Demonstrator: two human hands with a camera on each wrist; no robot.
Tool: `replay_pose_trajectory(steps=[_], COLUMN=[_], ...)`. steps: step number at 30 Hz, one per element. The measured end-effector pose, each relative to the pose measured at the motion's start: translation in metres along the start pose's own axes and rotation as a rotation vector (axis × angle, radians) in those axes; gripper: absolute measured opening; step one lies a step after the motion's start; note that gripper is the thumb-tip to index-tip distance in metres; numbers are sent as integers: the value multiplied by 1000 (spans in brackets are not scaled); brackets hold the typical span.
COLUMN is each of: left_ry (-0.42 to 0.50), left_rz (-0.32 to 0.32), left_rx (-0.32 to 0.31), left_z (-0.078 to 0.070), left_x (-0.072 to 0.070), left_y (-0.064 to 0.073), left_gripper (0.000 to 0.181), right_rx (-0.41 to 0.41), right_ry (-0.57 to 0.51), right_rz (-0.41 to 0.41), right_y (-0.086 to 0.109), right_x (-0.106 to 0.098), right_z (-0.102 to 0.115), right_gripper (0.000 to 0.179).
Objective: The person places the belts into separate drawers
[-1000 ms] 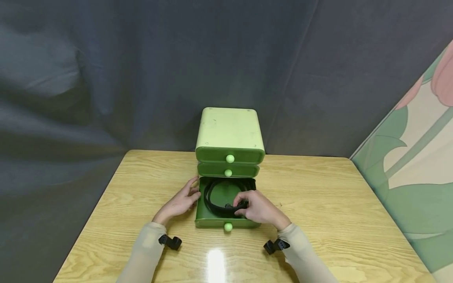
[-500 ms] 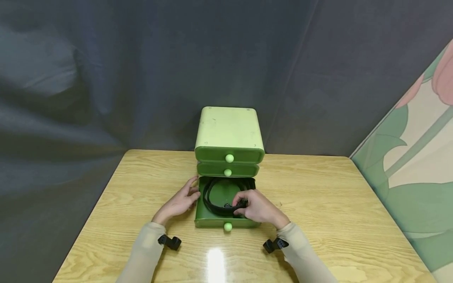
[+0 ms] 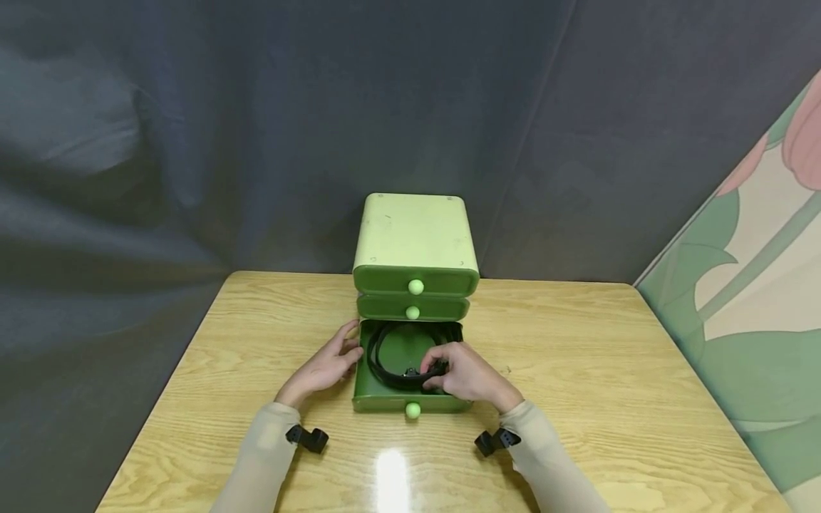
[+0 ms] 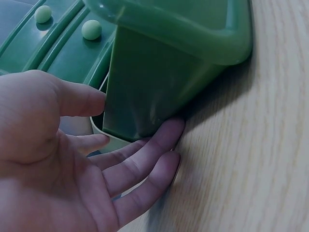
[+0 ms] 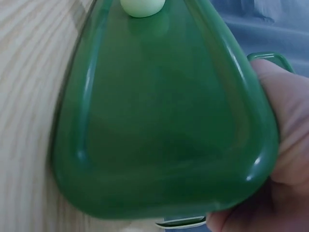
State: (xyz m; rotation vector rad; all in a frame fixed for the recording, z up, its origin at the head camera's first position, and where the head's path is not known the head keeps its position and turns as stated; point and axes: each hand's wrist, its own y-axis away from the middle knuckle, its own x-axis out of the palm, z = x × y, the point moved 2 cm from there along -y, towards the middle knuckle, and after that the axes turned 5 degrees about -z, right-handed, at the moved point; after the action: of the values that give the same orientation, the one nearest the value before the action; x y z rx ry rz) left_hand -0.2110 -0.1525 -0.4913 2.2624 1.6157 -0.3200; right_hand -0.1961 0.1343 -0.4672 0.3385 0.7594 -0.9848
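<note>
The bottom drawer (image 3: 385, 405) of a small green cabinet (image 3: 415, 231) is pulled out. Inside it lies a coiled black band (image 3: 378, 370), with a small shiny dark piece (image 3: 410, 372) at its near side. My right hand (image 3: 471, 374) reaches over the drawer's right wall and pinches the coil's near right part between thumb and fingers. In the right wrist view the drawer front hides those fingertips. My left hand (image 3: 326, 367) rests at the drawer's left side, fingers loosely bent; its thumb (image 4: 84, 99) is at the cabinet's opening edge in the left wrist view.
Two upper drawers with pale round knobs (image 3: 415, 287) are pushed in above. The cabinet stands on a wooden table (image 3: 577, 399), near its back edge. A dark grey curtain (image 3: 308, 142) hangs behind, and a floral panel (image 3: 757, 285) borders the right.
Both hands keep nearly the same place. The right hand shifts very slightly up at the coil, and the small shiny piece moves a little.
</note>
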Motion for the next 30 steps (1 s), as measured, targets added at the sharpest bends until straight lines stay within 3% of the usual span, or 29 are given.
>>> replay_pose_trajectory(steps=[22,30], left_ry=[-3,3], left_rz=[17,24], left_rx=[31,30], left_z=[-3,0], left_x=[0,-1], left_y=[1,0], left_gripper=[69,69], right_rx=[-24,78], right_ry=[45,-111], right_rz=[30,6], right_y=[-3,0], right_x=[-1,-2], right_z=[5,2], right_gripper=[10,13])
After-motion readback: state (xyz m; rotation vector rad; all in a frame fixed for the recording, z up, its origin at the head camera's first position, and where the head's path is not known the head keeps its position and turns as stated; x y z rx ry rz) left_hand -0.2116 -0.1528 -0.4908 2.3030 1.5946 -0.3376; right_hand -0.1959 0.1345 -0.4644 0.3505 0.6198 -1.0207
